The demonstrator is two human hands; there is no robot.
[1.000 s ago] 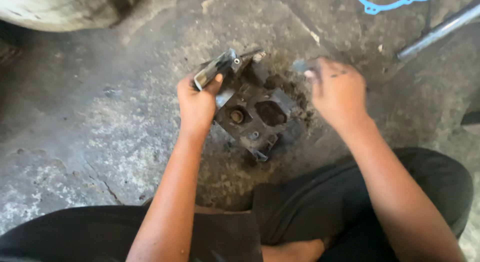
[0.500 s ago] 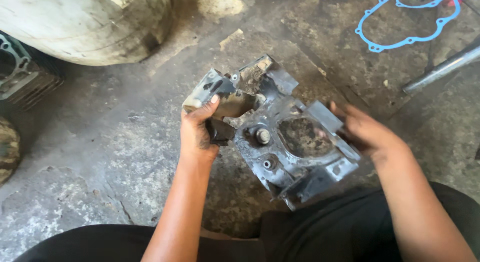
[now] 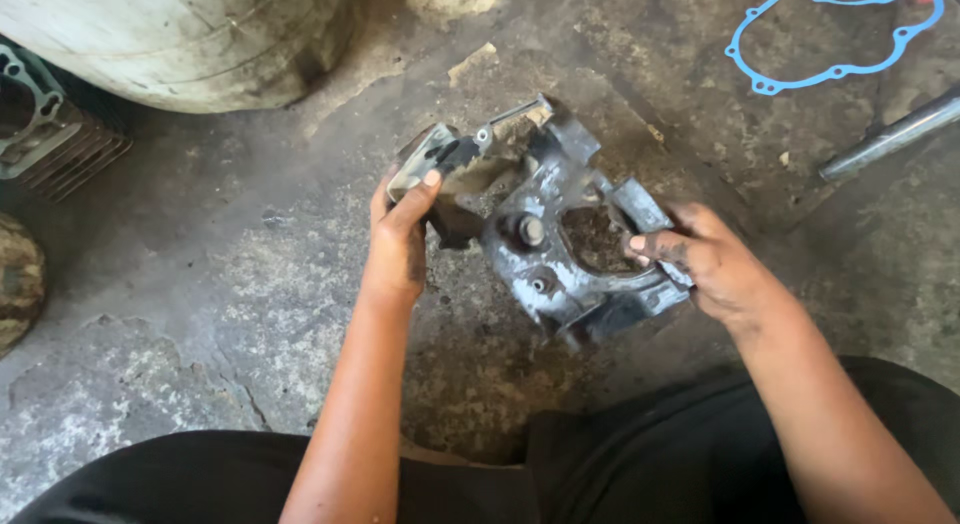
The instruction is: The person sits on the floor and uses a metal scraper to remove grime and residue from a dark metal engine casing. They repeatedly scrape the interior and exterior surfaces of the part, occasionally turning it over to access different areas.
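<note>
A dirty grey metal engine casing (image 3: 545,234) with a round opening, bolts and a stud is held up over the oily concrete floor, tilted toward me. My left hand (image 3: 402,242) grips its left end, thumb on the upper edge. My right hand (image 3: 705,259) clasps its right side, fingers curled over the rim beside the round opening. My dark trousers fill the bottom of the view.
A blue gasket (image 3: 830,34) lies on the floor at the top right, with a metal rod (image 3: 890,136) just below it. A large pale drum (image 3: 180,39) stands at the top left, a finned engine part with a gasket (image 3: 45,124) beside it.
The casing has been lifted off the floor and turned toward me. My right hand moved from its top edge to grip its right side. The view shifted, showing the drum and gasket.
</note>
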